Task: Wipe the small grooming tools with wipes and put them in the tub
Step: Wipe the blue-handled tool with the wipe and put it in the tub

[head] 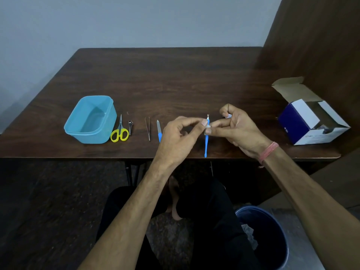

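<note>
Both hands up over the near table edge [58, 151], working the blue-handled cuticle tool [206, 145]. It stands roughly upright, handle pointing down toward 6 o'clock, forked tip up at 12. My left hand [179, 137] pinches near the top of it, thumb and forefinger closed on a small white wipe [207, 126] wrapped at the neck. My right hand [239, 129] pinches the same spot from the 3 o'clock side, other fingers curled; something small and white sits tucked under the forefinger, cannot tell what. Two-sided grip seems meant to steady the thin tool while the wipe rubs it.

Laid out at 9 o'clock of my hands, in a row: nail file [159, 131], tweezers [148, 128], nail clipper [130, 124], yellow scissors [119, 131], then the blue tub [74, 125], nothing visible inside it. Judging by that, no tool is finished yet.

Open wipe box [303, 131] at 3 o'clock, within reach. Blue bin [263, 215] on the floor at 5 o'clock.
</note>
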